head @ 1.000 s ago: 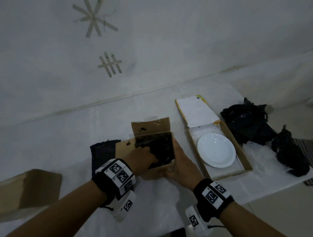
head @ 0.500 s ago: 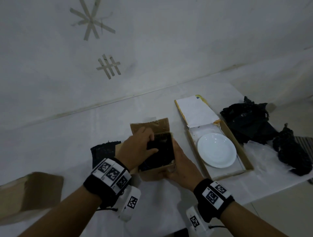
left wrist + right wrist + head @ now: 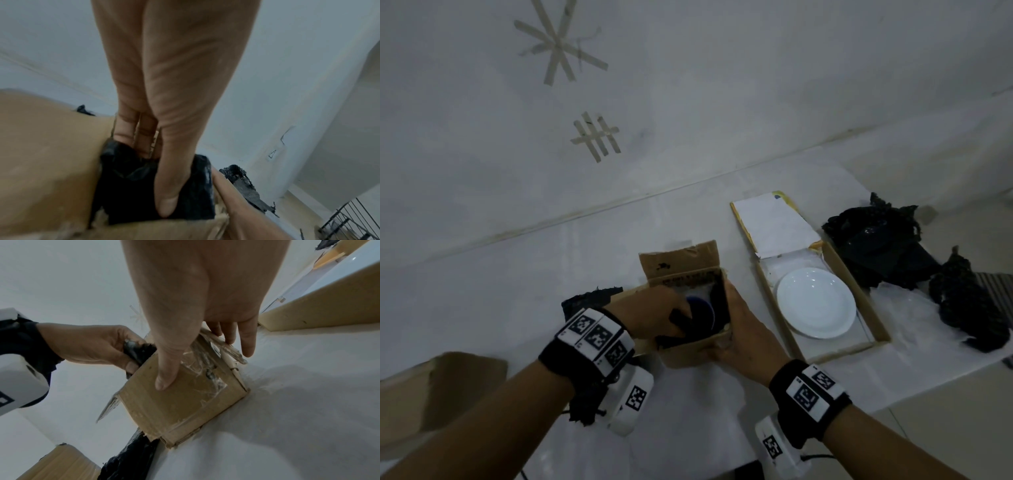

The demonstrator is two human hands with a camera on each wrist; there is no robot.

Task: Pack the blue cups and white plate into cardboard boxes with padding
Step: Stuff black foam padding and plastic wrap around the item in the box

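A small open cardboard box (image 3: pixel 690 354) stands on the white table, with a blue cup (image 3: pixel 703 310) showing inside it. My left hand (image 3: pixel 674 318) reaches into the box's near-left corner and grips black padding (image 3: pixel 127 186), with the thumb (image 3: pixel 166 203) pressed on it. My right hand (image 3: pixel 732 325) holds the box from the right, its thumb (image 3: pixel 164 378) on the front wall and its fingers (image 3: pixel 246 345) down the side wall. The white plate (image 3: pixel 815 302) lies in a flat cardboard box (image 3: pixel 878 330) to the right. How much of the cup the padding covers is hidden.
More black padding lies in heaps at the far right (image 3: pixel 880 246) (image 3: pixel 962 308), and one piece (image 3: pixel 589 298) lies left of the small box. Another cardboard box (image 3: pixel 441 387) sits at the near left. The table's edge (image 3: pixel 928 387) runs close on the right.
My left hand drew back from over the box's middle to its near-left corner, taking the black padding with it, and the blue cup now shows. The right hand stayed on the box.
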